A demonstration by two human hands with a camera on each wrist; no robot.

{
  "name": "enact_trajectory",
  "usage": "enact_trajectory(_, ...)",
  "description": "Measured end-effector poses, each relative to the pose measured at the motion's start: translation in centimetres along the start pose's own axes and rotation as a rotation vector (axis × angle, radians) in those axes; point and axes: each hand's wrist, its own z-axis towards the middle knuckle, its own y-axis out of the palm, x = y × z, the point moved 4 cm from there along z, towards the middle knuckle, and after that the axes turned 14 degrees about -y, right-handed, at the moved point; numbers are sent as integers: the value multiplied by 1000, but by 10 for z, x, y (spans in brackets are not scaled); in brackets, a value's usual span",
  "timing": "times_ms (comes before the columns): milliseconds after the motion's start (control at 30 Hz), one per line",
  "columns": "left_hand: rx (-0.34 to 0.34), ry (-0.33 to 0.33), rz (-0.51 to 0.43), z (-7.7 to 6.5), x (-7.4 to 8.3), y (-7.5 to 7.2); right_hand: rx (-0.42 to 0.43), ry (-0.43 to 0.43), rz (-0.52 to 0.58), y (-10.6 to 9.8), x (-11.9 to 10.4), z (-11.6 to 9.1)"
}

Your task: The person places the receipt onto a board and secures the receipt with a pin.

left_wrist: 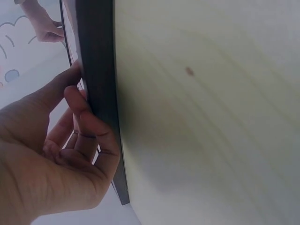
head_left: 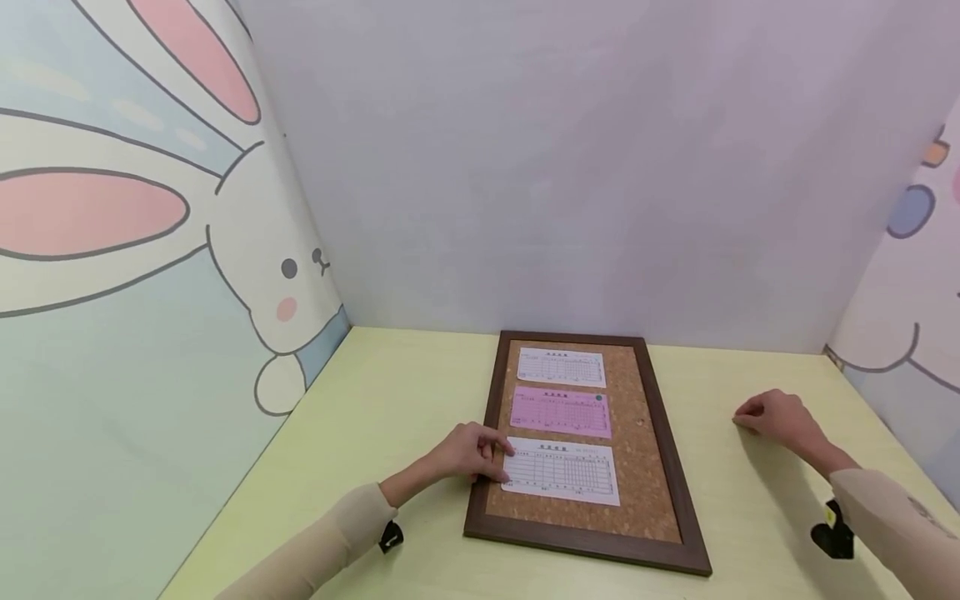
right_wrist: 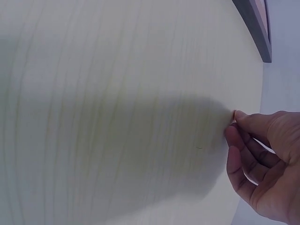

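Note:
On a dark-framed cork board [head_left: 648, 483] lie three printed form slips in a column. The nearest is a white slip [head_left: 561, 471]. My left hand [head_left: 474, 452] reaches over the frame's left side, its thumb and a fingertip resting on that slip's left edge. In the left wrist view, its other fingers bend against the outer side of the dark frame [left_wrist: 96, 56]. A pink slip [head_left: 561, 412] with a round green pin [head_left: 599, 398] sits in the middle, and another white slip [head_left: 561, 367] at the top. Right of the board, my right hand [head_left: 776, 418] brings thumb and fingertips together close over the table; I cannot tell whether they pinch something tiny.
The pale wood-grain table [head_left: 405, 383] meets a plain back wall [head_left: 570, 208]. Side walls with cartoon rabbit drawings [head_left: 285, 275] bound it left and right. A small round spot [head_left: 640, 422] shows on the cork's right part.

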Motion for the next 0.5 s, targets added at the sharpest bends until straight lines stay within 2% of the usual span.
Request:
enact_trajectory(100, -1, 7, -4, 0, 0, 1, -14, 21, 6, 2, 1, -2)
enact_trajectory(267, 1, 14, -9, 0, 0, 0, -16, 6, 17, 4, -1, -1)
enact_trajectory(500, 9, -4, -25, 3, -4, 2, -16, 13, 10, 7, -2, 3)
